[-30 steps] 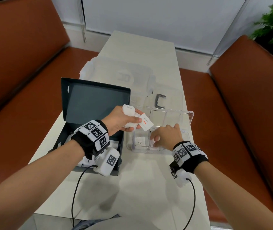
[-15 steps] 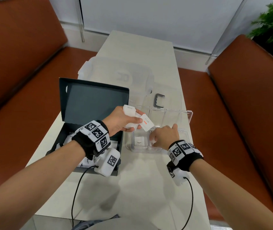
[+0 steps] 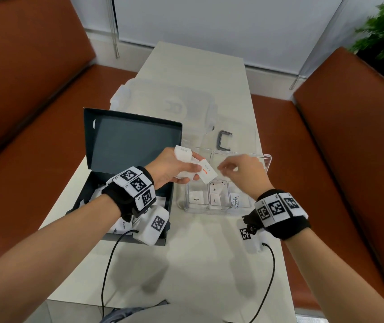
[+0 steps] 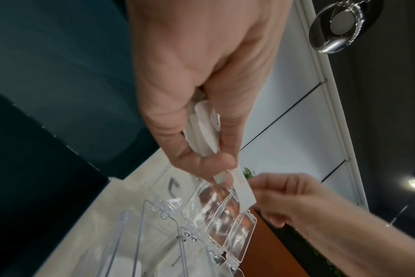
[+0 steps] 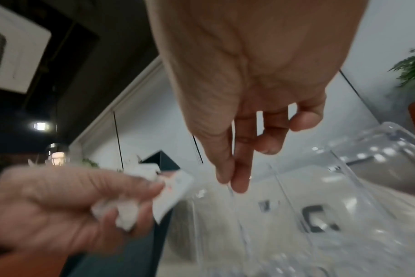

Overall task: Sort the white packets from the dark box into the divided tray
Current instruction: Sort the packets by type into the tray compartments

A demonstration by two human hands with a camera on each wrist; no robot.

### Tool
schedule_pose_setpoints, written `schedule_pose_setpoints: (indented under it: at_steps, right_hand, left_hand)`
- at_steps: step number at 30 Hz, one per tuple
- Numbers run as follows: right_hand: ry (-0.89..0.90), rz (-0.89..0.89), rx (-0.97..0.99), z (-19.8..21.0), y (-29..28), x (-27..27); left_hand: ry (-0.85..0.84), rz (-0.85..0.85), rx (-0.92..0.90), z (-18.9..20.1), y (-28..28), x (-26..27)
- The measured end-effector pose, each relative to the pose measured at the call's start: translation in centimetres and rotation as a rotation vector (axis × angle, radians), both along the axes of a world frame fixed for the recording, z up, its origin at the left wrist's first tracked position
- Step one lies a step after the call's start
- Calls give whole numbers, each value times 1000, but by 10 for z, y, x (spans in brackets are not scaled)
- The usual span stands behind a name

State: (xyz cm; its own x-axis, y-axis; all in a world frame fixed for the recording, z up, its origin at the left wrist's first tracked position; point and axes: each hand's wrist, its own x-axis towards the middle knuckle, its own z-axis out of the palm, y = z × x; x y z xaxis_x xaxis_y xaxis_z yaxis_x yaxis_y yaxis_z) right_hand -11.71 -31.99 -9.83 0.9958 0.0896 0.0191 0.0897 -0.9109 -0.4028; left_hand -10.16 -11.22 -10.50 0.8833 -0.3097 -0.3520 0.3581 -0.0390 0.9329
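Observation:
My left hand (image 3: 193, 173) grips a small bunch of white packets (image 3: 184, 157) above the gap between the dark box (image 3: 125, 145) and the clear divided tray (image 3: 242, 207). A packet with red lettering (image 3: 207, 174) sticks out of the bunch to the right. My right hand (image 3: 223, 169) hovers over the tray, empty, with thumb and forefinger (image 5: 232, 180) close together just short of that packet (image 5: 175, 195). In the tray lie a Sugar packet (image 3: 196, 197), Pepper packets (image 3: 214, 199) and a Stevia packet (image 3: 235, 201). More packets (image 3: 118, 226) stay in the box, partly hidden by my left wrist.
The tray's clear lid (image 3: 256, 159) stands open behind it. A grey handle piece (image 3: 224, 141) and a translucent plastic lid (image 3: 167, 106) lie further back. Brown benches flank the narrow table (image 3: 198, 264). Cables (image 3: 107, 264) trail from both wrists towards me.
My right hand has lifted out of the tray's compartments and moved up and left to the packets in my left hand. The left hand has hardly moved.

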Motion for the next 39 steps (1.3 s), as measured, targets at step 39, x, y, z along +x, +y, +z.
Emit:
schedule_pose_setpoints:
  at_steps: [39]
  right_hand:
    - [262, 37, -624, -70, -88, 1]
  left_hand:
    - [-13, -85, 47, -2, -60, -8]
